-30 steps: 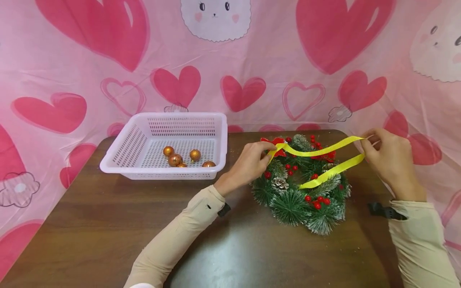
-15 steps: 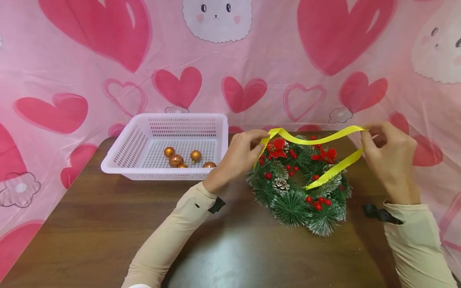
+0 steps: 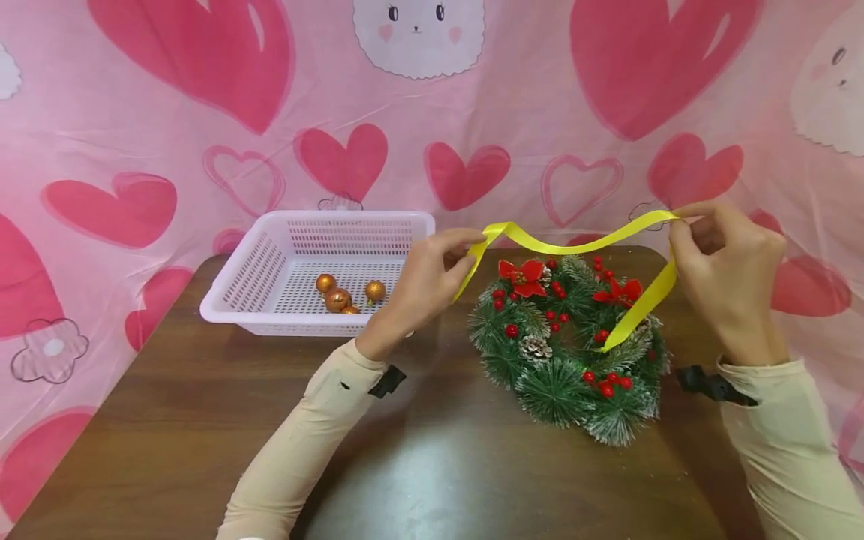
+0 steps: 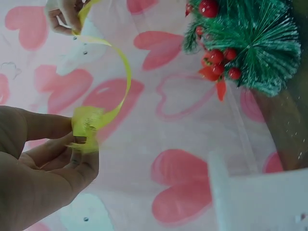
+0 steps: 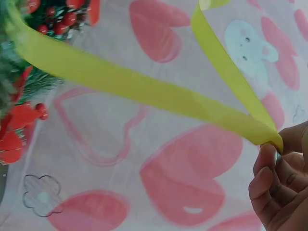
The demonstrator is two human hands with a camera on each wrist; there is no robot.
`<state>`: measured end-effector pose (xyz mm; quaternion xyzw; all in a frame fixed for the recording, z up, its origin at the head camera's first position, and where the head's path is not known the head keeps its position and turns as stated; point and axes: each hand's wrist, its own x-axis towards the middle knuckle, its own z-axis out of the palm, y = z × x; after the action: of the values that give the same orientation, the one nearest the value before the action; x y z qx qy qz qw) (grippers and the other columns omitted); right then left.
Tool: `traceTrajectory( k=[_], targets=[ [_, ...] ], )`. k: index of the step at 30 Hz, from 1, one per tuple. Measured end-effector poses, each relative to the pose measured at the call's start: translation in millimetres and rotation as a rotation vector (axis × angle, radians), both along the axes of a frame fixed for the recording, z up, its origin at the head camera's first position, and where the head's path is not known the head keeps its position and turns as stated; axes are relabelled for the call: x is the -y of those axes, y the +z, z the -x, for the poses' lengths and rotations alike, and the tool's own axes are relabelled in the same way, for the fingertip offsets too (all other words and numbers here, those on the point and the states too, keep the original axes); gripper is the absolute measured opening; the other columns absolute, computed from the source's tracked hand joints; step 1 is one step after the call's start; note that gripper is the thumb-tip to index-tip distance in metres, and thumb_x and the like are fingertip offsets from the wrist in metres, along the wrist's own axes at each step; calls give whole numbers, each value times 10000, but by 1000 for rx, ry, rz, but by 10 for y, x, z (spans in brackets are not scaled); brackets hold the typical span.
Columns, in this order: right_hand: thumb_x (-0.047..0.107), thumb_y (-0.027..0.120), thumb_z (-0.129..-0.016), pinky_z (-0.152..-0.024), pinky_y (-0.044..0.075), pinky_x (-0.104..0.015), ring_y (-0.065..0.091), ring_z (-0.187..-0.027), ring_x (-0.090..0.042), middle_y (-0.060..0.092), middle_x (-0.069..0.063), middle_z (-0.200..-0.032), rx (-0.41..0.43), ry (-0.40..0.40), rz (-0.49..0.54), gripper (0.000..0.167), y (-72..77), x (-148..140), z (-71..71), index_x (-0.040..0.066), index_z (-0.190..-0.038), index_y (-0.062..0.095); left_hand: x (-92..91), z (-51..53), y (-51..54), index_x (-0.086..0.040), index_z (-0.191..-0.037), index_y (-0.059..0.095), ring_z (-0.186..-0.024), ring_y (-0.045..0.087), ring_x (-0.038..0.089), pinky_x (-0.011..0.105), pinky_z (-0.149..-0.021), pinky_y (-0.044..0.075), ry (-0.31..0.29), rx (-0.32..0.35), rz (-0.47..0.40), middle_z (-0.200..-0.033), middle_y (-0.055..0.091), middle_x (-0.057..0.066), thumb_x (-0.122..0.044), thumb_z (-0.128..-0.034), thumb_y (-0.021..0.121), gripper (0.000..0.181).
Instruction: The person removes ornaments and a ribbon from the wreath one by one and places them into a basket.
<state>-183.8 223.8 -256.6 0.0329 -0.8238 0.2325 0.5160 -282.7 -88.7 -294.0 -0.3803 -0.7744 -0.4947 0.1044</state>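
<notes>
A yellow ribbon [image 3: 574, 246] sags between the two hands above a green wreath [image 3: 556, 390]. My left hand [image 3: 425, 281] pinches one part of it between thumb and fingers, and a short end hangs below that grip. With thumb and fingertips, my right hand [image 3: 732, 274] pinches the ribbon farther along. From there a length slants down to the wreath's centre, where its lower end is lost among the needles. The wreath lies flat on the table and carries red flowers [image 3: 524, 277], red berries [image 3: 607, 384] and a pine cone [image 3: 535, 346].
A white perforated basket [image 3: 317, 319] stands to the left, holding several orange-gold ball ornaments [image 3: 338, 300]. Part of its right side is behind the left hand. The brown table [image 3: 202, 420] ends at a pink curtain [image 3: 526, 97] printed with hearts.
Both hands have risen, lifting the ribbon higher off the wreath. My left hand has also moved left, away from the wreath's edge, so the red flowers show fully.
</notes>
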Motion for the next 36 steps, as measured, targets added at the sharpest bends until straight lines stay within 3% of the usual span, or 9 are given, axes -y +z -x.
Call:
traceTrajectory(
  k=[4, 13, 22, 30, 36],
  targets=[
    [116, 600, -884, -625, 331, -63, 456, -623, 251, 501, 394, -740, -11, 12, -13, 214, 80, 55, 48, -61, -899, 720, 95, -11, 52, -32, -1202, 706, -824, 665, 161, 255, -753, 553, 29, -27, -11, -1135, 709, 93, -1, -929, 653, 280],
    [126, 610, -879, -623, 354, -50, 476, -628, 237, 537, 344, -754, -20, 56, -51, 210, 140, 184, 113, -42, -910, 733, 238, -26, 89, -17, -1192, 704, -870, 655, 168, 287, -796, 565, 31, -78, -59, -1105, 707, 101, 18, -923, 647, 277],
    [107, 608, -895, -649, 383, -31, 478, -655, 243, 685, -154, -714, -3, 96, -90, 198, 230, 388, 143, -54, -923, 719, 428, -54, 149, -29, -1200, 703, -831, 671, 169, 317, -779, 571, 74, -91, -67, -1127, 711, 86, 3, -925, 654, 282],
    [179, 601, -932, -615, 339, -68, 446, -679, 261, 723, -167, -783, 70, 67, -100, 228, 298, 598, 170, -3, -986, 728, 648, -39, 188, -32, -1209, 699, -834, 662, 160, 310, -815, 561, 103, -103, -81, -1208, 688, 78, 1, -927, 647, 289],
    [90, 617, -913, -615, 379, -47, 469, -631, 219, 707, -173, -728, 32, 162, -113, 169, 358, 780, 277, -36, -954, 721, 792, -37, 211, -8, -1200, 698, -829, 663, 181, 326, -809, 564, 128, -113, -100, -1214, 684, 101, 24, -919, 643, 288]
  ],
)
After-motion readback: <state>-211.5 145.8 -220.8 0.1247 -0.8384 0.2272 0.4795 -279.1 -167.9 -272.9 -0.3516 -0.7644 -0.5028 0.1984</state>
